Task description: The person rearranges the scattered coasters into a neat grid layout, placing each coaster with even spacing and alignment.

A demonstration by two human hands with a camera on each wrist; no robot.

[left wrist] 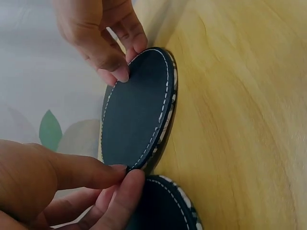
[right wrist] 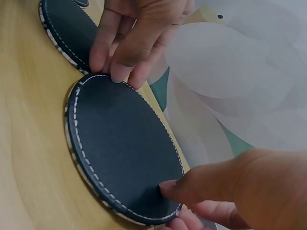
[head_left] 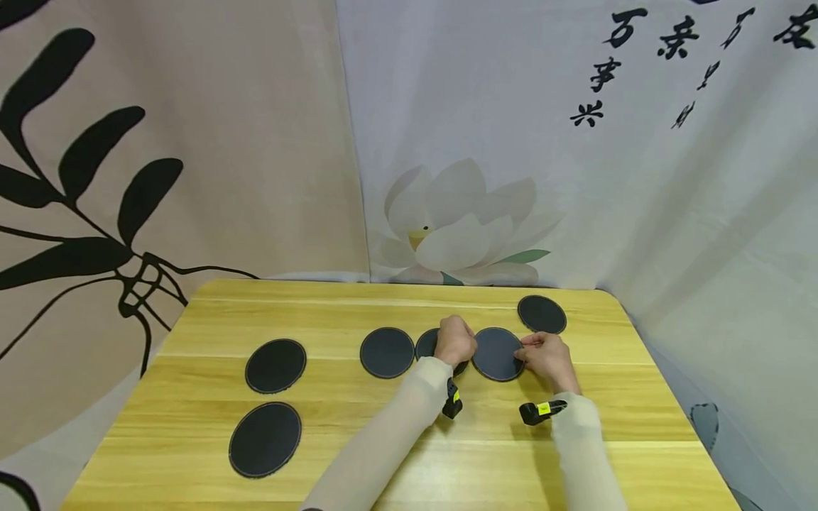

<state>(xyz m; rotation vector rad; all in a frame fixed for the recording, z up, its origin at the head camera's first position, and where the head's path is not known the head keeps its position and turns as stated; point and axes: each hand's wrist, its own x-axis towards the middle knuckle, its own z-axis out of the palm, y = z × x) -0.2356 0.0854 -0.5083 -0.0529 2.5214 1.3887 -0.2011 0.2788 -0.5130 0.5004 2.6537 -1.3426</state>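
While the left hand [head_left: 456, 341] and the right hand [head_left: 548, 357] work from opposite sides, one dark, round disc [head_left: 498, 353] spans the space between them. The left fingers are nearly closed, thumb and forefinger pinching its rim. The right fingers are a little more spread, thumb on the upper face and other fingers at the edge, gripping it too.

Being round, the disc has no long axis; what seems to matter is the line across it from hand to hand, running left to right along the counter [head_left: 339, 411]. It lies right of the left fingers and left of the right ones, both touching, so neither hand is nearer. Whether it rests fully flat, I cannot tell.

Just left, a partly hidden disc [head_left: 426, 342] sits under the left hand, then another disc [head_left: 387, 353] beside that. Beyond the right hand lies a far disc [head_left: 542, 314]. Well apart, toward the counter's left, are an upper-left disc [head_left: 275, 365] and a lower-left disc [head_left: 265, 440].
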